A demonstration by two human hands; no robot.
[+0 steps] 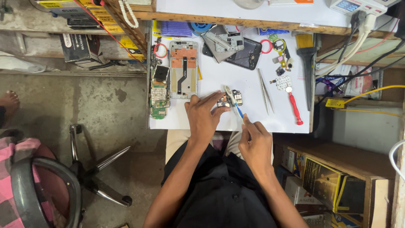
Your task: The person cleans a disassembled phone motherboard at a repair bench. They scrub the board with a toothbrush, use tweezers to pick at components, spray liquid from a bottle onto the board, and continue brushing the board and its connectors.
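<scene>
My left hand (203,114) rests on the white work table (249,84), its fingertips pinching a small dark circuit board (230,99). My right hand (254,141) holds a slim blue-handled brush (233,101) whose pale bristle tip lies on that board. Just beyond my left hand lies an opened phone frame (184,69) with orange panels and a black flex strip. Further back is a dark phone body (241,52) with metal plates on it.
Metal tweezers (265,90) and a red-handled screwdriver (295,107) lie right of the board. A green circuit board (159,99) sits at the table's left edge. A yellow-bristled black brush (306,52) is at the right. A swivel chair base (95,171) stands on the floor at left.
</scene>
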